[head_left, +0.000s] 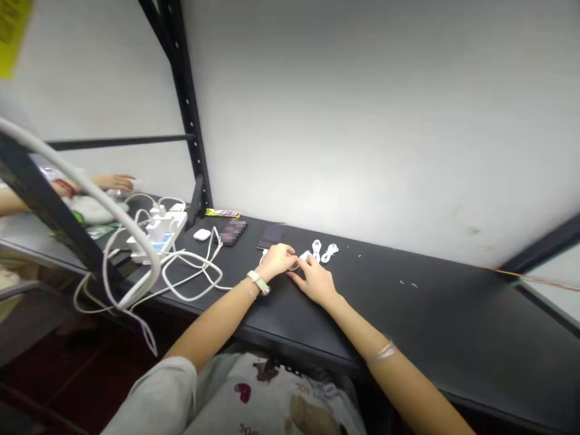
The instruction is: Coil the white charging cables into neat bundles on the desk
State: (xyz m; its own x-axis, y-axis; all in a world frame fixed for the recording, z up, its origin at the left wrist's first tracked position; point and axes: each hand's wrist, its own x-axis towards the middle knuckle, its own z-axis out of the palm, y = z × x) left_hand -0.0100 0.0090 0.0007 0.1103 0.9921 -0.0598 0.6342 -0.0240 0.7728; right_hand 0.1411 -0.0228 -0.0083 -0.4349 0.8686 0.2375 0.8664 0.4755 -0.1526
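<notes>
Right grip [319, 281] touches white cable [305, 255]; yellow packet [222, 213] bears unreadable print.

Black tabletop [408, 320] with phone [273, 234], white cables [328, 254]

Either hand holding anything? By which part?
What looks like a white cable shows between left hand and right hand; they hide the contact, so whether and where it's held can't be told.

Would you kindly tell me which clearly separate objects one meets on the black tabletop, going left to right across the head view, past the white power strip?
White rounded case → pixelated brownish-purple flat object → dark rectangular phone → looped white cable bundle → second looped white cable bundle.
</notes>
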